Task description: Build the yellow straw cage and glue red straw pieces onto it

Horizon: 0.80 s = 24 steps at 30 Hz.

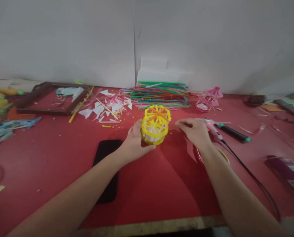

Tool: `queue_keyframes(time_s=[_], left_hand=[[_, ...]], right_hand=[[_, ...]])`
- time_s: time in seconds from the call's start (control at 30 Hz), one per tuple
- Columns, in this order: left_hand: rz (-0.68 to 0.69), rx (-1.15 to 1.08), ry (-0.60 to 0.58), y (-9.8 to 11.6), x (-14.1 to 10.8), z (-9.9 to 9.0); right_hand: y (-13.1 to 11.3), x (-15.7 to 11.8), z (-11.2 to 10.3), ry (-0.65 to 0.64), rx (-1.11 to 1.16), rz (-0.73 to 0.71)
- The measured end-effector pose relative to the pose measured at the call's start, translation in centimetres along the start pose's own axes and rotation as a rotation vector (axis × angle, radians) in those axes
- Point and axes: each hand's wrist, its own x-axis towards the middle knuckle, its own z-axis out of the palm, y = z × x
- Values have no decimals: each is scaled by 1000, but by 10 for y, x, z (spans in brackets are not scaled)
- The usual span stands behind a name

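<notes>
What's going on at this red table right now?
A person's left hand holds a small yellow openwork piece with orange bars across its top. The right hand hovers just beside it, near a pink glue gun. Behind lie a pile of coloured sticks and white scraps.

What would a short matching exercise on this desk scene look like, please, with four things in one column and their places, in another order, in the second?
Things:
1. Yellow lattice piece
2. Black phone
3. Pink tool
4. Small pink model

Places:
A. To the right of the right hand, with a black cable trailing from it
B. In the grasp of the left hand
C. Near the wall, to the right of the stack of coloured sticks
D. Partly hidden by the left forearm

Right pairs: 1-B, 2-D, 3-A, 4-C
</notes>
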Motion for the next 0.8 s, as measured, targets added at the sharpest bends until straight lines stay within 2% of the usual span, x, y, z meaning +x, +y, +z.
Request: queue_keyframes(time_s=[0.1, 0.2, 0.3, 0.4, 0.47, 0.5, 0.57, 0.63, 0.73, 0.8], left_hand=[[39, -48, 22, -4, 0, 0], [118, -25, 67, -11, 2, 2], [259, 139, 184, -16, 7, 3], [528, 221, 391, -12, 11, -1], [735, 199, 506, -3, 9, -5], [810, 199, 527, 3, 7, -7], [883, 234, 516, 14, 1, -10], [931, 306, 454, 23, -5, -11], [958, 352, 377, 29, -11, -10], [932, 339, 375, 29, -12, -10]], right_hand=[[1, -1, 0, -276, -297, -165], [6, 0, 4, -342, -442, -268], [13, 0, 8, -291, -474, -297], [12, -2, 12, -218, -456, -306], [3, -6, 12, -82, -377, -335], [-4, -8, 12, 5, -308, -362], [-17, -15, 10, 169, -146, -437], [-28, -19, 8, 255, -47, -510], [-27, -18, 5, 212, -112, -540], [-16, -12, 5, 95, -242, -491]])
